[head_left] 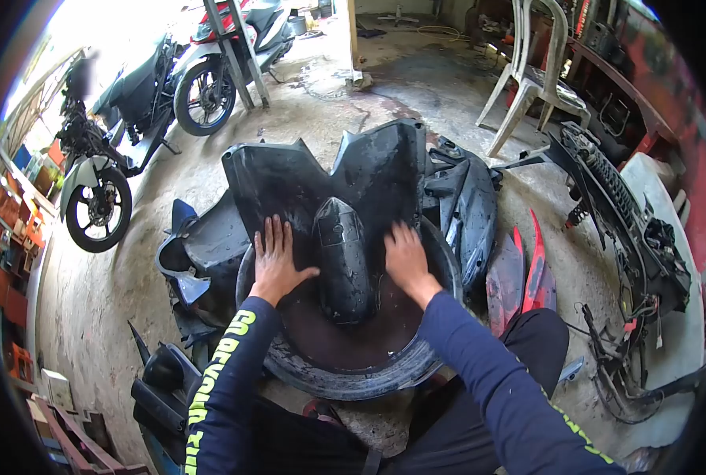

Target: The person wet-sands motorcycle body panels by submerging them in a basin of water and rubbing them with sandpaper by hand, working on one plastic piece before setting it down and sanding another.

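Note:
A wet black motorcycle fairing panel (pixel 277 182), with two raised wings and a rounded hump in the middle, stands tilted in a round black tub (pixel 353 385). Dark, murky water (pixel 369 348) covers its lower end. My left hand (pixel 275 260) lies flat on the panel's left wing, fingers stretched and thumb out toward the hump. On the right wing, my right hand (pixel 408 257) presses with its fingers bent together. Whatever those fingers may hold is hidden beneath them.
More dark body panels (pixel 468 214) lie right of the tub, near red fairing pieces (pixel 523 273). Others (pixel 210 237) lie at the left. A stripped scooter frame (pixel 630 229), a plastic chair (pixel 531 79) and parked scooters (pixel 202 95) stand around.

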